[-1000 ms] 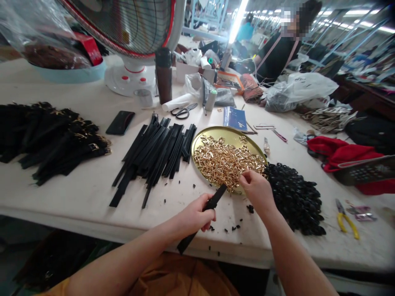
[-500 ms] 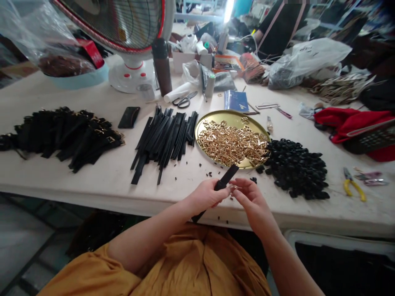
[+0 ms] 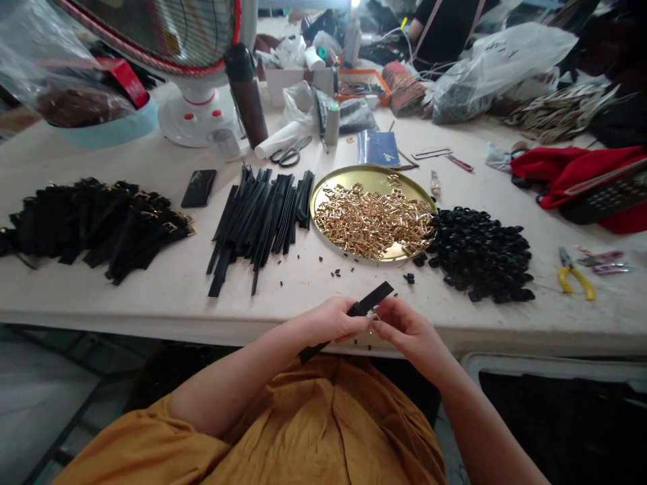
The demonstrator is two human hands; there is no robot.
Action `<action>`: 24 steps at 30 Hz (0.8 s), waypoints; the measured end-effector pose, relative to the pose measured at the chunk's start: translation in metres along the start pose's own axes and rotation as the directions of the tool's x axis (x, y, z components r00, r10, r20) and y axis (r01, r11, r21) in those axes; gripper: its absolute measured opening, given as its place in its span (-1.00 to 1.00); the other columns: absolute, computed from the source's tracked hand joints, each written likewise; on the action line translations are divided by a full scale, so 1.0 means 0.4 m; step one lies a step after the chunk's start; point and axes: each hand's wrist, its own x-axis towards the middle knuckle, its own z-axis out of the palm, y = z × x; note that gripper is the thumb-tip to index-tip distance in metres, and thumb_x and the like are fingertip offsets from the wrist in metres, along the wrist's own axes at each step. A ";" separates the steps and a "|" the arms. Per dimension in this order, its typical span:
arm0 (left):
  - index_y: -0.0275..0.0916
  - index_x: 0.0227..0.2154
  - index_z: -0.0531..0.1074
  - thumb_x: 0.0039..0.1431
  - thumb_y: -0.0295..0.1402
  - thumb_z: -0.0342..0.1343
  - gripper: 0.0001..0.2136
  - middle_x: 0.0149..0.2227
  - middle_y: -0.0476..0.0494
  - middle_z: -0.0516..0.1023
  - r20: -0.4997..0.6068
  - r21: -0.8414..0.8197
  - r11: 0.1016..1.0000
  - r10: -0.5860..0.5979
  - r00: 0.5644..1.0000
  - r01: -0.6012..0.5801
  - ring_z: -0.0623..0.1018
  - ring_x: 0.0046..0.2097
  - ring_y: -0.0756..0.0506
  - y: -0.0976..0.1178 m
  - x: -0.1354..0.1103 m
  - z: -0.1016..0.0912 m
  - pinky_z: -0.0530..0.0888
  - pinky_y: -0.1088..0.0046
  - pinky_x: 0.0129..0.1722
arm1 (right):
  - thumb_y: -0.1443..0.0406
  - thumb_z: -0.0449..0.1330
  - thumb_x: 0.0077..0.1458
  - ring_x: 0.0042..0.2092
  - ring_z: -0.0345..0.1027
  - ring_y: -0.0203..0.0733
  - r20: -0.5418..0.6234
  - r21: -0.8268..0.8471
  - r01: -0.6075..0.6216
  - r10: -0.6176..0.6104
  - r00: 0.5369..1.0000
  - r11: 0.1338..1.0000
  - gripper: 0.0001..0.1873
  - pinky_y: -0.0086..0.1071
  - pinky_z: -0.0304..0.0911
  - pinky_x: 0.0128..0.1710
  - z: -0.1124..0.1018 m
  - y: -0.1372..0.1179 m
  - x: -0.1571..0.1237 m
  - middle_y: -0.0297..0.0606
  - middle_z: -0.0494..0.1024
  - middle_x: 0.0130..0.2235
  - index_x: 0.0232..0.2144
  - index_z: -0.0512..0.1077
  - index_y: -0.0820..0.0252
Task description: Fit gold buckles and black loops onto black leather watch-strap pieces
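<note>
My left hand point(image 3: 340, 319) is closed around a black strap point(image 3: 375, 296), whose one end points up and right while the other slants down toward my lap. Beside it my right hand point(image 3: 404, 326) pinches a small shiny piece point(image 3: 371, 318) against the strap; it looks like a metal buckle, mostly hidden by the fingers. Just beyond lies a round gold tray point(image 3: 323, 185) with a heap of gold buckles point(image 3: 371, 219). A pile of small black loops point(image 3: 480, 256) touches the tray's right side. Loose black straps point(image 3: 257, 219) lie to its left.
Black straps with gold buckles point(image 3: 101, 225) are heaped at far left. A phone point(image 3: 199, 188), scissors point(image 3: 291, 152), a blue booklet point(image 3: 378, 148) and a fan point(image 3: 197, 114) stand or lie farther back. Yellow-handled pliers point(image 3: 576, 275) lie at right. Below is the table's front edge point(image 3: 202, 330).
The view has shifted slightly, so the table things appear a little higher and further left. Both hands stay together at the strap, which now lies at a flatter slant.
</note>
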 end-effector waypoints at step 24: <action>-0.26 -0.46 0.23 0.15 -0.22 -0.17 -0.77 -0.60 0.09 0.25 -0.031 0.106 0.994 0.031 0.999 -0.027 0.23 -0.57 0.08 -0.007 0.028 0.011 0.19 0.58 -0.55 | 0.13 0.21 -0.05 -0.50 0.12 -0.38 -0.451 0.350 -0.067 0.230 0.863 0.935 -0.74 -0.47 0.09 -0.47 0.073 0.040 -0.003 -0.45 0.27 -0.59 -0.58 0.31 0.18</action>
